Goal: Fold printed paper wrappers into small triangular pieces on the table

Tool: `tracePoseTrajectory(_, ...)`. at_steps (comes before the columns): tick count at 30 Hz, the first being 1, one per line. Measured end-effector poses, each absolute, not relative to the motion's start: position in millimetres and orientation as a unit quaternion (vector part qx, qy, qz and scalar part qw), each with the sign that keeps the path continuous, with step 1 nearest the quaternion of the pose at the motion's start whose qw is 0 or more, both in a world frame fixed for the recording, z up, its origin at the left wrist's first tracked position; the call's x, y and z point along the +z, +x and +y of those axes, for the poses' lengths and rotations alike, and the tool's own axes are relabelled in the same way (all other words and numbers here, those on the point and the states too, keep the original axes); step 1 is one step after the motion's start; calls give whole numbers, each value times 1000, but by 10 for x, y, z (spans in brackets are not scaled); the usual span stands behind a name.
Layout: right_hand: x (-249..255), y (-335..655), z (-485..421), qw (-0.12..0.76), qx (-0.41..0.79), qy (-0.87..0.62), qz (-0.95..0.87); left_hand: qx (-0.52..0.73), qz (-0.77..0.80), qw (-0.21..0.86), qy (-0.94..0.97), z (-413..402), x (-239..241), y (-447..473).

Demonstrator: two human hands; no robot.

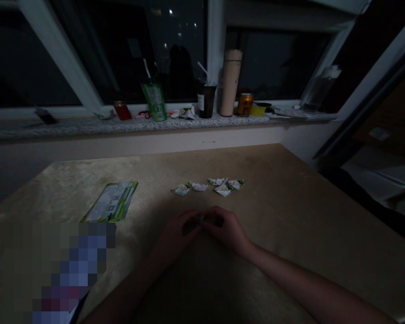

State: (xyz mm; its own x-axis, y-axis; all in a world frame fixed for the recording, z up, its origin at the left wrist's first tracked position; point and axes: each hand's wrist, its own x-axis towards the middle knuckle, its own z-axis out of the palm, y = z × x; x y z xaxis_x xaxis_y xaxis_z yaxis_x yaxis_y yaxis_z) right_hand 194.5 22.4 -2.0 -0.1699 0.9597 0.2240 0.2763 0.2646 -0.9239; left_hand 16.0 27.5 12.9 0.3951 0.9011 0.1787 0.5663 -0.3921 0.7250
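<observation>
My left hand (177, 234) and my right hand (227, 229) meet above the middle of the table, fingertips pinched together. Between them is a small, pale greenish piece of folded paper (201, 218), mostly hidden by the fingers and dim in the shadow. Just beyond the hands lie several little folded paper boats with white and green print. Two form a left group, with one boat (181, 189) beside another (198, 186). The right group includes a boat (222, 190) near my right hand and one (236, 184) farther right.
A green printed packet (121, 202) lies on the wooden table (290, 216), left of my hands. A blurred-out blue object (84, 261) is nearer me. Along the windowsill stand a green cup (155, 101), a dark cup (205, 101), a pink flask (231, 83) and a can (245, 104).
</observation>
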Motion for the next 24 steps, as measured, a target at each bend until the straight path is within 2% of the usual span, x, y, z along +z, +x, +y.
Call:
tracePoseTrajectory(9,-13,1968,145,451,315,-435,-713,334,474,389,715,238,130,156)
tracePoseTrajectory(24,3,2009,164,437,302,-415,-739,321,490,402,704,234,168,150)
